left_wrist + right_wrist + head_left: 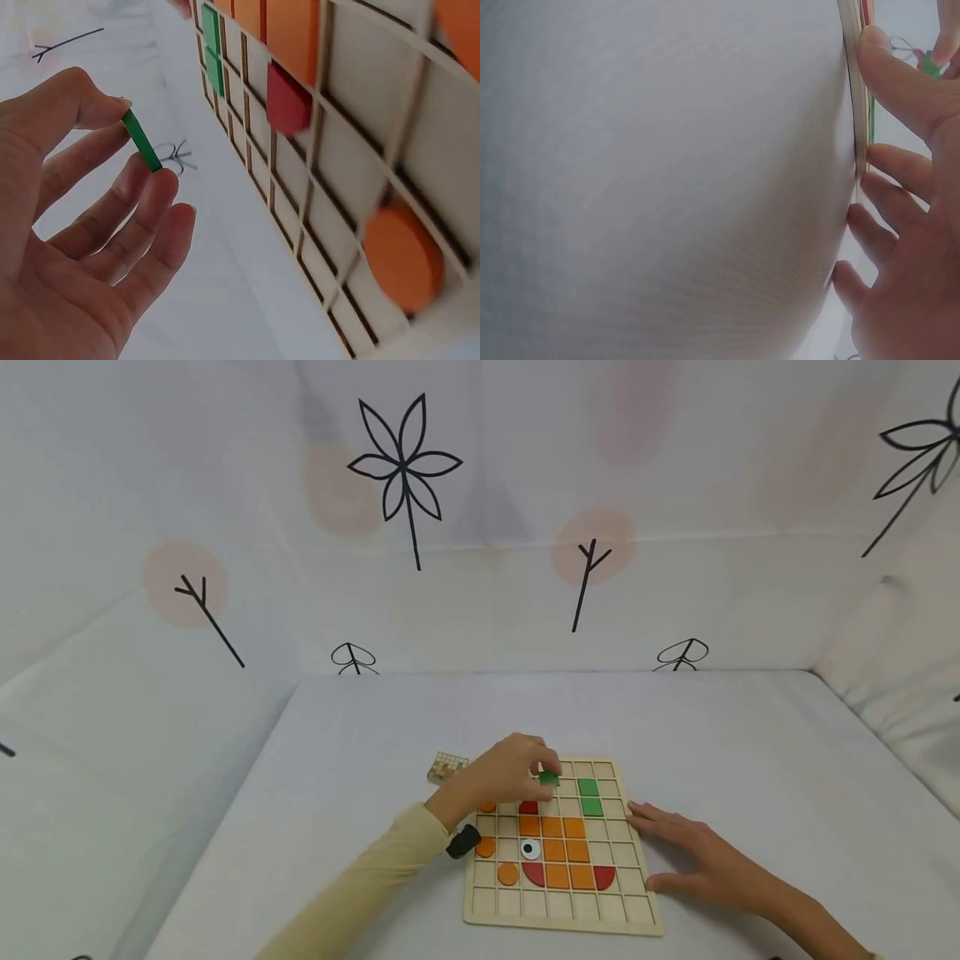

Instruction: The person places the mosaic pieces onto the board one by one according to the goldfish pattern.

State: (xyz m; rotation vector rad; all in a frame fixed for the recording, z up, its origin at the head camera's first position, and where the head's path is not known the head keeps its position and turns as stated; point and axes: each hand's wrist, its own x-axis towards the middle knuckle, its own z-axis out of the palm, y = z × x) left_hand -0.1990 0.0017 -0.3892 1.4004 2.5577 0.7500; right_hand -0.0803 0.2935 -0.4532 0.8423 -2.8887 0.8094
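Note:
My left hand (501, 770) pinches a thin green square tile (142, 141) between thumb and fingertips, over the upper part of a wooden grid board (637, 910). In the left wrist view the tile is seen nearly edge-on, away from the grid. My right hand (701, 856) lies with fingers spread at the board's right side, thumb and fingertips at its rim. Two green tiles (591, 807) sit in the right part of the grid. Below them are a block of orange square tiles (555, 850), a round eye piece (530, 849) and rounded red pieces (604, 877).
Several orange round pieces (507, 873) lie in the board's left columns. A small patterned grid card (443, 766) lies beyond the board's upper left corner, partly behind the left arm. White cloth (360, 714) covers the table, and printed fabric walls (487, 602) enclose it.

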